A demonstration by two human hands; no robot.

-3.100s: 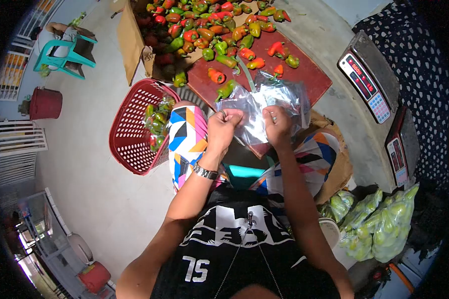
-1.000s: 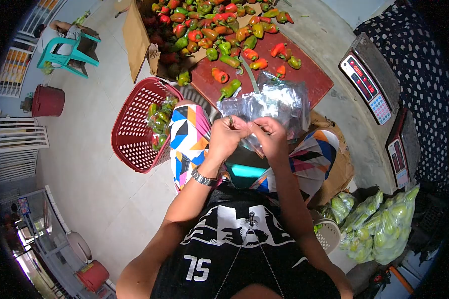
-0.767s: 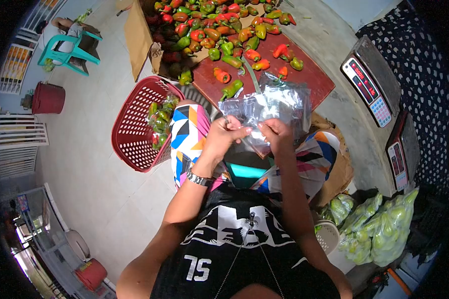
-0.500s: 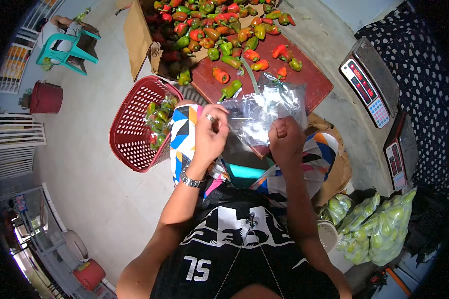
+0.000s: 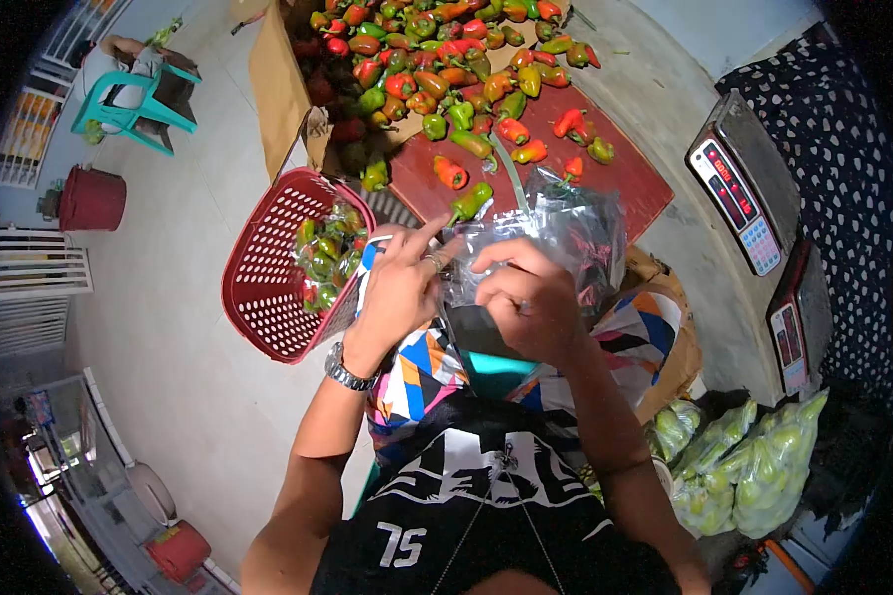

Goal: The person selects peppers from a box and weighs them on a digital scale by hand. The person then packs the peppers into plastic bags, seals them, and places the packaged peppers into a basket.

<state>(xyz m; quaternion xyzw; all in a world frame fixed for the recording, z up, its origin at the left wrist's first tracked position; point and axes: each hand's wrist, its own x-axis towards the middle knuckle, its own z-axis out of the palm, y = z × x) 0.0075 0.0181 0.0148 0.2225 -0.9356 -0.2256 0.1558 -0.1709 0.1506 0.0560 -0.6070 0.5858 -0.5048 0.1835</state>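
My left hand [image 5: 399,288], with a ring and a metal watch at the wrist, has its fingers apart beside a green pepper [image 5: 471,202] at the board's near edge. To its right my right hand [image 5: 531,302] is curled, slightly blurred, with its fingertips together; whatever they hold is too small to tell. Clear plastic bags [image 5: 580,238] lie beyond my right hand on the red board [image 5: 625,174]. A knife [image 5: 511,174] with a pale blade rests next to them. Red and green peppers [image 5: 446,79] are heaped at the back, some loose on the board.
A red basket [image 5: 258,268] with bagged peppers stands left of my knee. A cardboard box [image 5: 280,89] is behind it. Two scales [image 5: 734,198] [image 5: 789,342] stand at right, above bags of green produce [image 5: 764,471]. A person [image 5: 119,64] is by the teal chair [image 5: 134,104].
My hands have left the near edge of the plastic bags. The left hand has moved left and spread its fingers; the right hand has shifted toward the left. The view has tilted slightly.
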